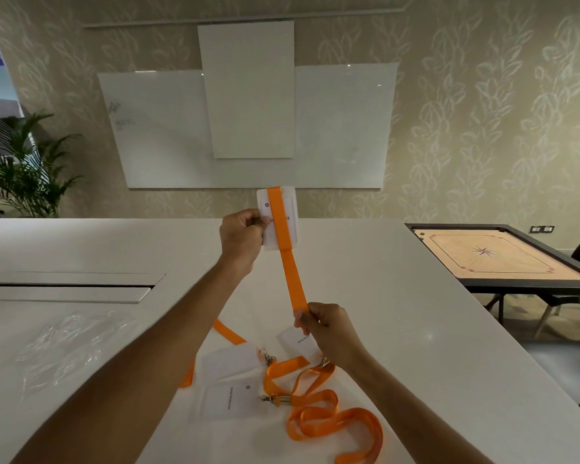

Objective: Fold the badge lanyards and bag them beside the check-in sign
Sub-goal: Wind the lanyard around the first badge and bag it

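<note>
Badge [279, 220] print blurred, unreadable

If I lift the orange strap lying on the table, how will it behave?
The loose orange strap lies in soft curls, so it is probably floppy and will dangle. Its metal clip and attached badge would likely hang and swing below.

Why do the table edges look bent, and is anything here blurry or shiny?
Head view: the wide-angle lens bows the white table edges and splays the forearms; glare spots sit on the whiteboards; the clear plastic bags glint softly; print on the badge in the left hand is too soft to read.
</note>
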The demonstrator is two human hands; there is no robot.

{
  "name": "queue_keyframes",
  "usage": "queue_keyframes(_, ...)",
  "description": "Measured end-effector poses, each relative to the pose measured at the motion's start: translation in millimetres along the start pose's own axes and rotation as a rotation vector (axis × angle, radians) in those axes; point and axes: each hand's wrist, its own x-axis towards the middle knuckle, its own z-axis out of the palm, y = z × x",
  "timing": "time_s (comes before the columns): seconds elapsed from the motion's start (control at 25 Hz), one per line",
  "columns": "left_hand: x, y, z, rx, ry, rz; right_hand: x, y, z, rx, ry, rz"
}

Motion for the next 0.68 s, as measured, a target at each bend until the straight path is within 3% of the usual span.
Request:
queue_keyframes(0.32,-13,-33,7,0.217,0.035,0.016,-21,-53,-15,-0.084,-0.065,-0.098)
queue_keyframes(0.44,-27,-41,11,0.360,0.005,0.141,-15,-66,-25,0.048,-0.042,-0.048)
queue_keyframes(0.68,-43,-47,16,0.454,-0.049,0.282,15,-74,-42,0.308,0.157,0.031)
